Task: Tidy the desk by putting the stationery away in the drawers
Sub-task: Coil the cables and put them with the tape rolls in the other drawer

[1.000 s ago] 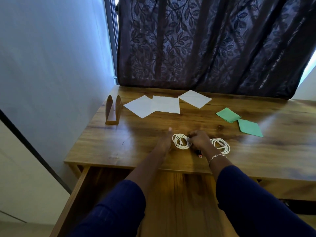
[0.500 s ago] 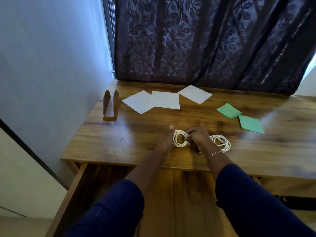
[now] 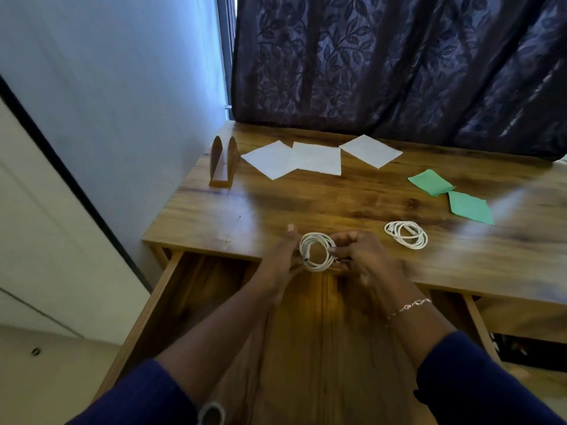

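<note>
A coiled white cable (image 3: 317,252) hangs at the desk's front edge, above the open wooden drawer (image 3: 325,338). My left hand (image 3: 283,256) holds its left side and my right hand (image 3: 360,257) pinches its right side. A second coiled white cable (image 3: 406,234) lies on the desk to the right, apart from my hands. Three white paper squares (image 3: 316,157) lie at the back of the desk, and two green paper squares (image 3: 451,196) lie at the right.
A brown wooden holder (image 3: 223,165) stands at the desk's back left corner, by the wall. A dark patterned curtain (image 3: 399,65) hangs behind the wooden desk (image 3: 352,204). A second drawer slot (image 3: 527,348) shows dark at the lower right.
Both hands have lifted one coiled cable and drawn it toward me, from the desk top to the front edge over the drawer. The other coil stayed in place.
</note>
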